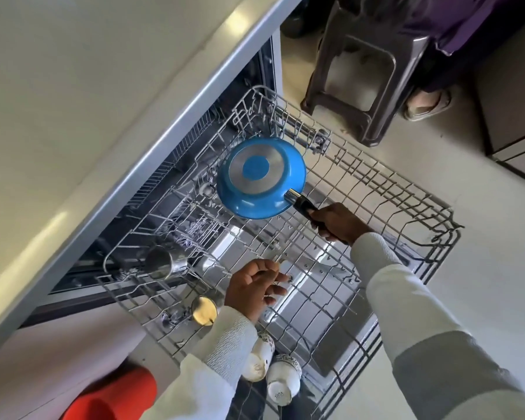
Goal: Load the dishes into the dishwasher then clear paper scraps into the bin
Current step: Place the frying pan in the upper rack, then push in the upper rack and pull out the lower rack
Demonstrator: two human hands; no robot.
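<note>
Rack (376,183) holds steel cups (161,262), white mugs (282,380) — right hand (340,222) grips blue pan (259,177).

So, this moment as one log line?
right hand: holds blue pan by handle, upside down over rack | left hand: low over rack

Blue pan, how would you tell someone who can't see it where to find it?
Find the big wire rack pulled out of the dishwasher. Above it, the right hand holds a pan by a black handle, underside showing. It is the only blue thing there, with a silver ring on its base, unlike the steel cups and white cups.
</note>
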